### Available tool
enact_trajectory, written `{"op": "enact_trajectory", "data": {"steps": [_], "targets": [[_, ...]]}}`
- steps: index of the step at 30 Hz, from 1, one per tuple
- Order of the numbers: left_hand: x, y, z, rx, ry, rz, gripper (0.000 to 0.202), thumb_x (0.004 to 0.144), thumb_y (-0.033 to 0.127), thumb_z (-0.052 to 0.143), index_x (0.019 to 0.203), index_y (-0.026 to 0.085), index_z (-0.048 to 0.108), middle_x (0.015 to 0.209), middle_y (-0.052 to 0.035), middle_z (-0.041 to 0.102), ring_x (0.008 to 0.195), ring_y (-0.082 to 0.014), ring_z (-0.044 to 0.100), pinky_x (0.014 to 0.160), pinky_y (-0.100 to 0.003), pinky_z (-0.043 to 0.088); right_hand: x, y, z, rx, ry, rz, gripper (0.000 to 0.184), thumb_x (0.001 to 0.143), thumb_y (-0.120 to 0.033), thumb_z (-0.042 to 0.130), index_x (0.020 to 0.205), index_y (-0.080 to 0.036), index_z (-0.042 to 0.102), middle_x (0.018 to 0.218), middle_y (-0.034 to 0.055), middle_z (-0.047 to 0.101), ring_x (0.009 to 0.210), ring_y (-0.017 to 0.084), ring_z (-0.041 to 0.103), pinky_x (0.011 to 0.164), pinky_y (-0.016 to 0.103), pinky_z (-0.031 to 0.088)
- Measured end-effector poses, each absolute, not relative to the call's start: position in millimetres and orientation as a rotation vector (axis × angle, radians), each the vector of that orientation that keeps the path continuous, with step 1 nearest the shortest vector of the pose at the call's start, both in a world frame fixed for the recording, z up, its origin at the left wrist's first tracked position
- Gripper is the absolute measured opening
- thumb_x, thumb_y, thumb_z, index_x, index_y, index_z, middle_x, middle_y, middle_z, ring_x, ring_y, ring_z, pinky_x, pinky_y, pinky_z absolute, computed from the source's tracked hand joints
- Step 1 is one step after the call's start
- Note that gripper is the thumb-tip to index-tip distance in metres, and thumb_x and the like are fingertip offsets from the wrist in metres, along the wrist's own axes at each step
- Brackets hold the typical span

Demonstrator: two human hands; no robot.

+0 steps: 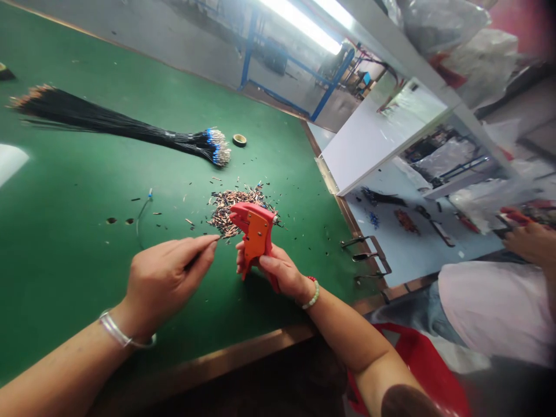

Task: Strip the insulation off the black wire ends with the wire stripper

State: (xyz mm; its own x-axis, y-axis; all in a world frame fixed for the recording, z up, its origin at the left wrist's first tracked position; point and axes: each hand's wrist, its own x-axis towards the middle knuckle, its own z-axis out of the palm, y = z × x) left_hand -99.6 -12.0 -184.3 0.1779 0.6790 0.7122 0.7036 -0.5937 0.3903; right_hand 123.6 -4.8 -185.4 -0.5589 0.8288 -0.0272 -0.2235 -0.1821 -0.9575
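My right hand [282,269] grips a red and orange wire stripper [257,234] by its handles, with the jaws pointing left. Pinched between the thumb and fingers of my left hand [171,275] is a thin wire [139,223]. Its blue terminal end [150,194] sticks out behind the hand, and a short dark tip shows at the fingertips, just left of the stripper and apart from its jaws. A heap of wire scraps [226,211] lies behind the stripper on the green table [87,202].
A long bundle of black wires [125,124] with blue terminals lies farther back, beside a roll of tape [239,140]. Two holes pierce the tabletop at left. A metal clamp [369,255] sits at the right edge. Another person's hand [532,243] works at the adjoining table [469,255].
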Motion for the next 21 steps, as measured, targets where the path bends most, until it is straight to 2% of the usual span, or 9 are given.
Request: {"op": "enact_trajectory", "data": {"steps": [9, 15, 21], "targets": [[-93.7, -19.0, -183.1, -2.362, -1.298, -1.320, 0.013, 0.088, 0.022, 0.062, 0.098, 0.021, 0.069, 0.072, 0.0002, 0.072, 0.057, -0.0130, 0.064, 0.056, -0.026, 0.046, 115.8, -10.4, -189.5, -0.724, -1.479, 1.746, 0.045, 0.089, -0.047, 0.057, 0.122, -0.017, 0.055, 0.104, 0.0105, 0.059, 0.088, 0.019, 0.058, 0.084, 0.039, 0.048], [-89.9, -21.7, -180.2, -2.398, -1.232, -1.333, 0.010, 0.087, 0.021, 0.063, 0.096, 0.018, 0.067, 0.072, -0.0016, 0.071, 0.058, -0.0139, 0.062, 0.057, -0.027, 0.044, 114.0, -10.2, -190.5, -0.767, -1.546, 1.729, 0.050, 0.087, -0.053, 0.056, 0.121, -0.017, 0.055, 0.101, 0.0101, 0.060, 0.088, 0.021, 0.058, 0.085, 0.040, 0.049], [-88.2, -23.5, -173.9, -2.424, -1.176, -1.273, 0.006, 0.088, 0.019, 0.060, 0.087, 0.017, 0.066, 0.061, 0.0013, 0.063, 0.051, -0.0123, 0.054, 0.052, -0.028, 0.039, 112.6, -11.5, -192.8, -0.796, -1.540, 1.691, 0.051, 0.087, -0.056, 0.055, 0.121, -0.017, 0.055, 0.099, 0.0098, 0.061, 0.084, 0.020, 0.058, 0.085, 0.041, 0.050]]}}
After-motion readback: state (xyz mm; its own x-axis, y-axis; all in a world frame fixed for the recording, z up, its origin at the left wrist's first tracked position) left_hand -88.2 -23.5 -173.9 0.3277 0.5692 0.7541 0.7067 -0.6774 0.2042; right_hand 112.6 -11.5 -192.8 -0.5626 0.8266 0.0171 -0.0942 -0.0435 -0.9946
